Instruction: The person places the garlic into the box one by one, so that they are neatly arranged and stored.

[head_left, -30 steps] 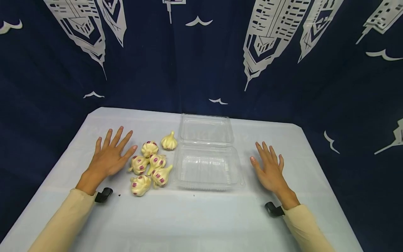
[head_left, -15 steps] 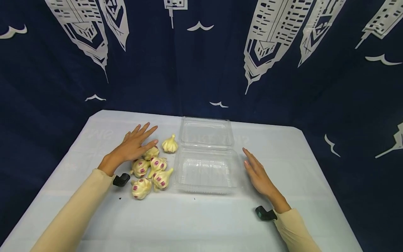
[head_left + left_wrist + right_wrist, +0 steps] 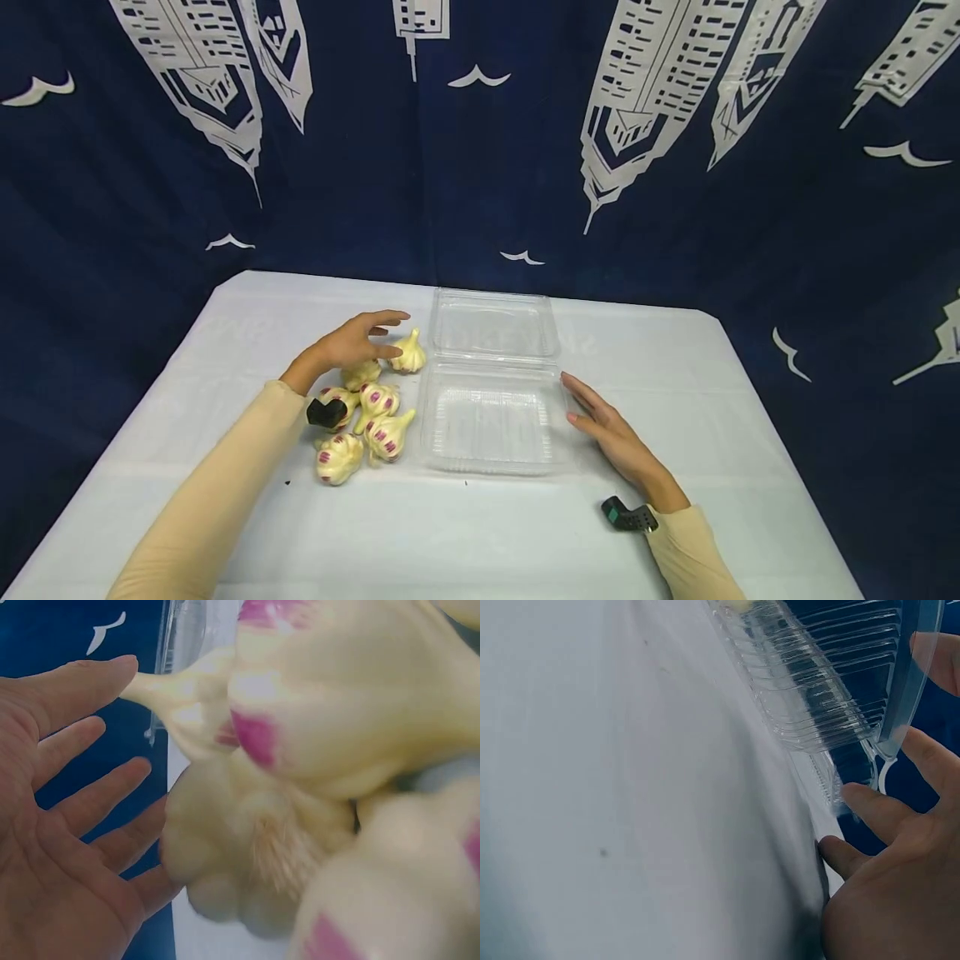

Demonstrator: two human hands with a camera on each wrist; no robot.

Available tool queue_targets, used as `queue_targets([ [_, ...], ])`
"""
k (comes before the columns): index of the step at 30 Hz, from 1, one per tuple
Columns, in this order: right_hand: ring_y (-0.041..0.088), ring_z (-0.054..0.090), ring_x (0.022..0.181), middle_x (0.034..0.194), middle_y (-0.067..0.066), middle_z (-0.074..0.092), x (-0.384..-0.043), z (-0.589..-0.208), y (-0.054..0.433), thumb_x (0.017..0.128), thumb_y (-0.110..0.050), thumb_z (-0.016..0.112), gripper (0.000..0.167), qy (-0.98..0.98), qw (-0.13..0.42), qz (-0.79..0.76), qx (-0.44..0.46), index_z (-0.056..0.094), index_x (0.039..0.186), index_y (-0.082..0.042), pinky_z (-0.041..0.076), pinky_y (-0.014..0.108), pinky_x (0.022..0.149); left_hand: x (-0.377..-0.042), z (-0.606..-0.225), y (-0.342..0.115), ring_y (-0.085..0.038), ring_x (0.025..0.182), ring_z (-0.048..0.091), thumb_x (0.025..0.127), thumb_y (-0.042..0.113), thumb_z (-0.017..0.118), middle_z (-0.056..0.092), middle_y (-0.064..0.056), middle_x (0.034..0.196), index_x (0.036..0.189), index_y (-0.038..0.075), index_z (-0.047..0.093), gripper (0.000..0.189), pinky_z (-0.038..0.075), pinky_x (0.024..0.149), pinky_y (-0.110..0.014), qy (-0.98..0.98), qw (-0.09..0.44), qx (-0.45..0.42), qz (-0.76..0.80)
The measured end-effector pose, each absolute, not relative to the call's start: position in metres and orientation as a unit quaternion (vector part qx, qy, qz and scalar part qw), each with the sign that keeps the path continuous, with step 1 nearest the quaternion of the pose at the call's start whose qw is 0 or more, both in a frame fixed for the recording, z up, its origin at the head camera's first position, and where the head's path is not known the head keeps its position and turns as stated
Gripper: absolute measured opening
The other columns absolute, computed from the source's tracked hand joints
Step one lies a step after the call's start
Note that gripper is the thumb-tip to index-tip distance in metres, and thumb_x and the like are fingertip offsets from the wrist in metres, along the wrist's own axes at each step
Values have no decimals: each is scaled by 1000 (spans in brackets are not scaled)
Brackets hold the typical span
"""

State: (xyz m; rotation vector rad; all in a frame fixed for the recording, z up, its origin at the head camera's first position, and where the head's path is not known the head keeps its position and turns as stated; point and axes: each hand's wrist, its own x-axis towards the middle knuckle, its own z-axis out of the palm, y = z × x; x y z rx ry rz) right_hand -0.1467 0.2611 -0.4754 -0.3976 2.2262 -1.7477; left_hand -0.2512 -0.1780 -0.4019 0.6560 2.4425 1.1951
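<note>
My left hand (image 3: 351,340) reaches over the group of garlic bulbs, its fingers loosely spread beside the farthest garlic bulb (image 3: 408,354). In the left wrist view the thumb overlaps the stem tip of a garlic bulb (image 3: 196,694), while the other fingers stay apart and nothing lies in the palm. A clear plastic container (image 3: 491,429) lies open, its lid (image 3: 495,327) folded back away from me. At its right rim is my right hand (image 3: 618,442), with nearly straight fingers. The right wrist view shows those fingertips around the ribbed clear container wall (image 3: 832,667).
Several more purple-streaked garlic bulbs (image 3: 339,458) are clustered left of the container, partly covered by the left wrist and its black camera (image 3: 327,413). A white cloth (image 3: 450,542) covers the table. Behind it hangs a dark blue curtain (image 3: 480,183) with white prints.
My left hand has moved right and over the garlic bulbs, to the farthest one. My right hand has moved left to the container's rim. The view has tipped slightly upward.
</note>
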Motion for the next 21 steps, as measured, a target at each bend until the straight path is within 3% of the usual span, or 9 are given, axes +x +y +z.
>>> queue_targets([
  [9, 32, 5, 155, 168, 7, 18, -146, -482, 262, 105, -15, 51, 61, 761, 138, -617, -146, 24, 160, -21, 1, 66, 119, -258, -406, -165, -50, 140, 37, 96, 5, 64, 41, -26, 152, 145, -5, 43, 53, 37, 113, -57, 844, 185, 245, 440],
  [14, 31, 5, 155, 167, 7, 19, -145, -483, 262, 105, -16, 51, 62, 756, 136, -623, -148, 24, 160, -22, 1, 66, 119, -259, -408, -158, -46, 138, 41, 96, 0, 63, 48, -26, 141, 129, -7, 51, 36, 35, 115, -54, 839, 177, 256, 445],
  [21, 32, 5, 155, 167, 10, 18, -144, -482, 262, 104, -16, 51, 62, 756, 142, -624, -135, 24, 160, -25, 1, 69, 118, -256, -413, -156, -46, 134, 47, 96, 0, 63, 54, -24, 132, 113, 1, 50, 21, 40, 111, -54, 854, 173, 238, 429],
])
